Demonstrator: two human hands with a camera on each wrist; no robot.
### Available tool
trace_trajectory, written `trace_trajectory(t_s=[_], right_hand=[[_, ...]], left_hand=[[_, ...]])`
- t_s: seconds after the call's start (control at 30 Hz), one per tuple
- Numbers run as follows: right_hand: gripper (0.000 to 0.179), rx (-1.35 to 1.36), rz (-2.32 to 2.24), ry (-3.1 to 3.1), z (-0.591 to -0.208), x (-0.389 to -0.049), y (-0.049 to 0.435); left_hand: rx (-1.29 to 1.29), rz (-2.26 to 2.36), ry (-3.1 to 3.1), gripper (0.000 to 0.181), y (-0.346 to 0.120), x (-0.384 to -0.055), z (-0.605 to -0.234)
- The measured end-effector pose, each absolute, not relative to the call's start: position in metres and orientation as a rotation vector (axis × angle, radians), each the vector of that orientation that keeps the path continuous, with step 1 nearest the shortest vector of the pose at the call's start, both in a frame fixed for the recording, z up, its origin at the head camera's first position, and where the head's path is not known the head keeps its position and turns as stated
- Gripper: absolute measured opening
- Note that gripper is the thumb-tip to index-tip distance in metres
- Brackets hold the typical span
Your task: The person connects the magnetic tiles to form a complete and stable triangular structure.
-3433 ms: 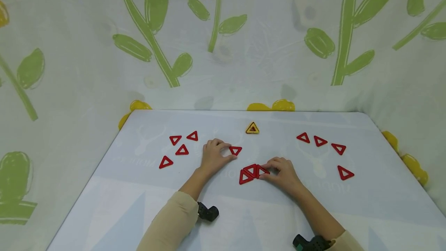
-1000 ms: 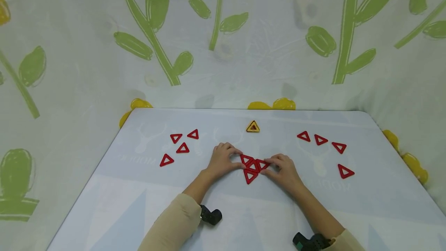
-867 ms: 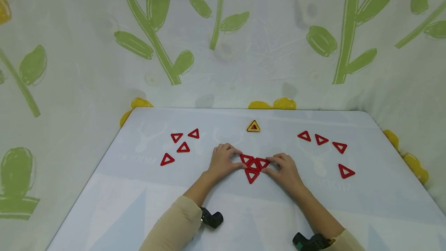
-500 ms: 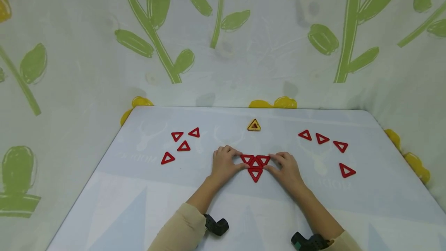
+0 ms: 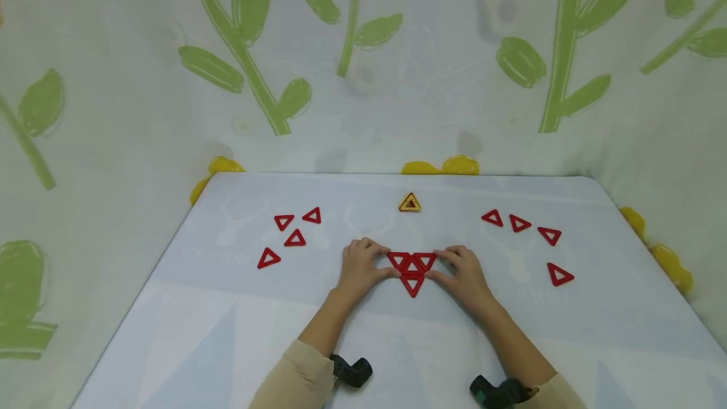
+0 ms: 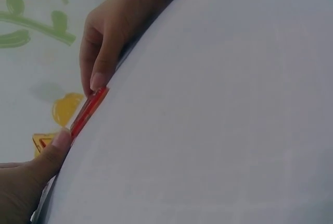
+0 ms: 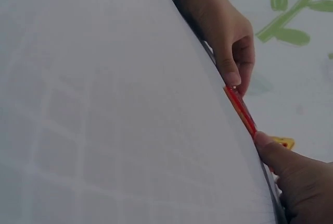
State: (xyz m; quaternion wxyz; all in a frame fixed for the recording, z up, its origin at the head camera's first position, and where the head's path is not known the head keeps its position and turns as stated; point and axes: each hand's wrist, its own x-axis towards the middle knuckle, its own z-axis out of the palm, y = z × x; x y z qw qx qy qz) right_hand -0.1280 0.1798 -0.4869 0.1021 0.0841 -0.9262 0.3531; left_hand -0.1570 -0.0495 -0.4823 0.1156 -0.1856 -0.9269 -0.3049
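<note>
Red triangle frames, joined edge to edge on the table, form one larger triangle pointing toward the person. With thumb and fingers, my left hand (image 5: 359,270) pinches the cluster's far left red triangle (image 5: 392,255). Opposite it, my right hand (image 5: 467,275) pinches the far right red triangle (image 5: 431,256). Between these sits a middle red triangle (image 5: 412,271), with a lower red triangle (image 5: 413,295) below it. In the left wrist view, the cluster (image 6: 89,112) shows edge-on between both hands, as does the cluster (image 7: 240,110) in the right wrist view.
Several loose red triangles (image 5: 295,243) lie on the left, and several more red triangles (image 5: 549,237) on the right. A yellow triangle (image 5: 410,209) stands near the far edge of the white table (image 5: 454,358). Behind hangs a flower-patterned sheet (image 5: 420,112).
My left hand has moved right, bringing a separate red triangle against the other joined ones. The cluster has then turned until its far side lies level. Both hands stay at its sides.
</note>
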Motion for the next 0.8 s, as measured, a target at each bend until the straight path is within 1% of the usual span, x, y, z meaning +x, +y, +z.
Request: trace_trajectory(t_s=[0.8], right_hand=[[0.045, 0.205, 1.047, -2.747, -0.4851, -0.1280, 0.1763]], left_hand=[[-0.592, -0.913, -2.688, 0.044, -0.0516, -0.1543, -0.4804]])
